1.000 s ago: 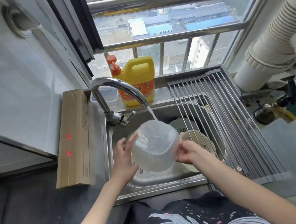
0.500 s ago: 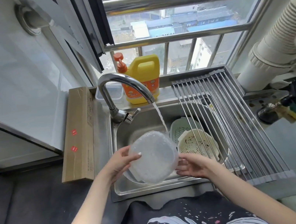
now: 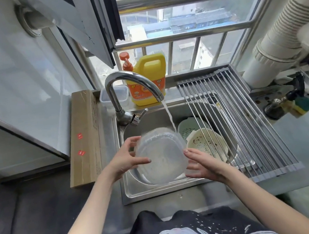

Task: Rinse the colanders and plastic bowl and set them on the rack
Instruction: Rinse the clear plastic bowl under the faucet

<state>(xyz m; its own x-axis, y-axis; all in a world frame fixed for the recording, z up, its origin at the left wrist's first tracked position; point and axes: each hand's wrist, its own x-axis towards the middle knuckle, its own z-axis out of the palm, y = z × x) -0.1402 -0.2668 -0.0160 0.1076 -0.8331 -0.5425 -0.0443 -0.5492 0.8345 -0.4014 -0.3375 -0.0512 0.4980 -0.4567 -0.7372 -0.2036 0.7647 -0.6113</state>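
We hold the plastic bowl [image 3: 161, 157] over the sink [image 3: 181, 186] — left hand [image 3: 125, 161] grips its rim, right hand [image 3: 200, 165] supports it with straight fingers — water running beside.

A grey counter [image 3: 43, 211] holds a steel sink [image 3: 161, 190]. A long cardboard box [image 3: 84, 138] lies left of it; a roll-up rack [image 3: 252, 125] spans its right side.

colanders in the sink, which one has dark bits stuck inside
The cream colander, nearer the person, has dark specks on its perforated floor. The pale green colander behind it looks clean.
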